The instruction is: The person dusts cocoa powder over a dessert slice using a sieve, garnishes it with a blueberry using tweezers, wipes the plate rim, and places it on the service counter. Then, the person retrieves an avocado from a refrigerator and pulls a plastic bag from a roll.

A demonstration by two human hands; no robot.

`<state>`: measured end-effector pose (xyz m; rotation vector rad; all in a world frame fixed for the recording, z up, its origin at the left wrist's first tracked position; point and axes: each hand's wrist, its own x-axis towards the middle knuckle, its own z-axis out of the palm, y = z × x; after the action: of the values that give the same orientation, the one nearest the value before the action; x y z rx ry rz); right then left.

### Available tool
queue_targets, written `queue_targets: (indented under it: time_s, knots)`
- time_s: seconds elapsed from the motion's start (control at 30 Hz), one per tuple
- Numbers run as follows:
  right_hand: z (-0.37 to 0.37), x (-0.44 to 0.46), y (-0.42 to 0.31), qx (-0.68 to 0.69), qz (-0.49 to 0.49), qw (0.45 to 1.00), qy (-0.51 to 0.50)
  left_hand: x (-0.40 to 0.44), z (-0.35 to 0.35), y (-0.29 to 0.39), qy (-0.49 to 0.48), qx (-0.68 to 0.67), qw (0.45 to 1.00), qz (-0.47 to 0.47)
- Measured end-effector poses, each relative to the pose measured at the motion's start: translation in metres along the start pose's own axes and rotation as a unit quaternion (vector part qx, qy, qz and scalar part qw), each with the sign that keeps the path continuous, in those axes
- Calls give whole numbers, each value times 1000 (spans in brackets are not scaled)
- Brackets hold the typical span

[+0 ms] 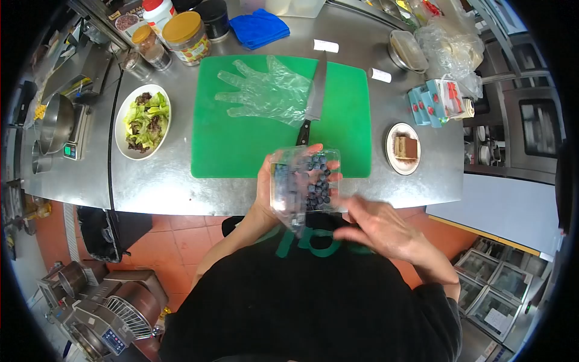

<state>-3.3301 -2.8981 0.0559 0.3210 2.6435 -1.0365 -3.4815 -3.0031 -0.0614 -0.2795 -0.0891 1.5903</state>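
- Our left hand (pixel 264 188) cradles the clear container (pixel 333 204) from below and along its left side, with its spread fingers showing through the plastic; the grip is closed around the box's base.
- Inside the container we have loose blueberries (pixel 318 181), gathered mostly toward its right half.
- The clear lid (pixel 286 190) stands swung out on the left side of the container, though blur and glare hide its exact angle.
- Our right hand (pixel 383 228) is empty, its thumb and fingers parted in a moderately wide opening, close to the container's lower right corner; we cannot tell whether a fingertip touches the plastic.
- The container is in front of our body, across the near edge of the green cutting board (pixel 241 151) as we look down.
- Just beyond it, the knife (pixel 316 90) lies on the board with its black handle toward us, alongside a flat plastic glove (pixel 265 90).
- Left of the board we see a salad bowl (pixel 118 123); to its right, a plate (pixel 392 158) bearing a slice of cake (pixel 406 148).
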Motion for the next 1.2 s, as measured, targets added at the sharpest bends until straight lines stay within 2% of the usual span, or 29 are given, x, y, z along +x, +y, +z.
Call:
queue_targets:
  time_s: [0.03,0.07,0.1,0.13,0.27,0.33,0.37,0.43,0.47,0.6,0.67,0.9,0.97,1.1,1.2]
  knots:
    - [2,-4,4,0,1,1000,-1,-1,3,-1,33,53,998,5]
    - [4,-8,10,25,-32,998,-57,0,4,-2,65,106,992,10]
    - [5,-10,13,52,-63,990,-112,1,0,-3,65,104,992,7]
    - [3,-11,13,68,-35,989,-125,2,-7,-4,44,77,996,-5]
    - [-1,-16,13,104,-33,987,-117,2,-12,-5,30,40,998,-38]
    - [-10,-16,1,-11,-11,1000,3,2,-13,-7,38,48,998,-32]
    - [-15,-14,0,-9,-12,1000,4,1,-14,-9,46,55,997,-26]
    - [-26,-5,4,-188,-23,973,131,2,-21,-10,21,24,998,-46]
    - [-25,4,6,-211,-68,960,170,4,-24,-10,-7,-8,998,-64]
    - [-21,17,17,-231,-120,955,144,3,-27,-17,14,-10,998,-59]
    - [-18,17,17,-249,-117,952,136,1,-20,-16,23,53,997,-56]
    - [-17,17,20,-322,-132,932,106,5,-25,-20,66,66,992,-84]
    - [-15,15,22,-326,-130,930,112,7,-31,-22,28,55,995,-72]
    - [-13,13,24,-346,-122,922,123,6,-29,-24,16,60,996,-71]
    - [-16,7,22,-264,-132,942,163,8,-22,-26,58,48,994,-75]
